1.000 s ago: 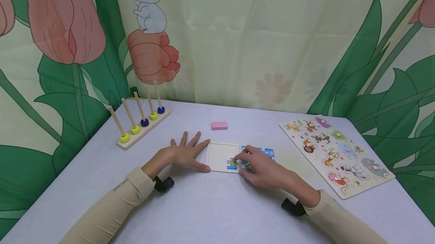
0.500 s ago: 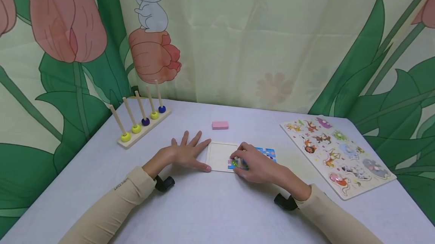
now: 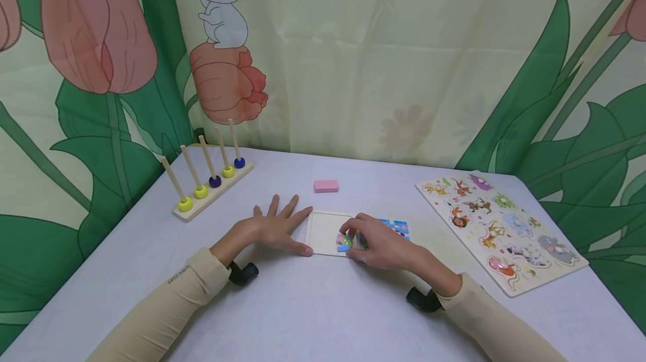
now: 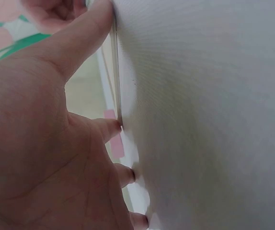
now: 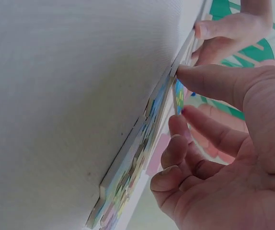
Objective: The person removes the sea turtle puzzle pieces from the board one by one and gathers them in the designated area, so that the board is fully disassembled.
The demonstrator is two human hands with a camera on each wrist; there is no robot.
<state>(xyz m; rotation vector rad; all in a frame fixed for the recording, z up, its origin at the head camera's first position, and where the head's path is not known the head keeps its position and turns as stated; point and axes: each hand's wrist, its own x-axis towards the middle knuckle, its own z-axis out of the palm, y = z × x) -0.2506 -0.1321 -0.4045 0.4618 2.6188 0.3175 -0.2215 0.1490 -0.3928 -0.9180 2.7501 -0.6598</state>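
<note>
My left hand [image 3: 276,230] lies with spread fingers at the left edge of a shallow wooden puzzle tray [image 3: 323,222]. Its thumb and index finger touch the tray's side, as the left wrist view also shows. A colourful jigsaw piece [image 3: 344,242] sits in the tray's lower right part. Over the tray's right edge, my right hand [image 3: 386,243] pinches another jigsaw piece [image 5: 179,96], blue with yellow-green spots, tilted between thumb and index finger. Its other fingers are curled. More jigsaw pieces [image 3: 400,226] lie right of the tray, partly hidden by that hand.
A pink block [image 3: 326,186] lies behind the tray. On the left stands a wooden peg rack [image 3: 214,193] with yellow and dark blue beads. An animal puzzle board [image 3: 497,227] occupies the right side of the white table [image 3: 323,311]. A printed curtain hangs behind.
My right hand has moved left from the loose pieces to the tray's right part, bringing a jigsaw piece. Its index finger has since lifted slightly. The left hand has stayed in place.
</note>
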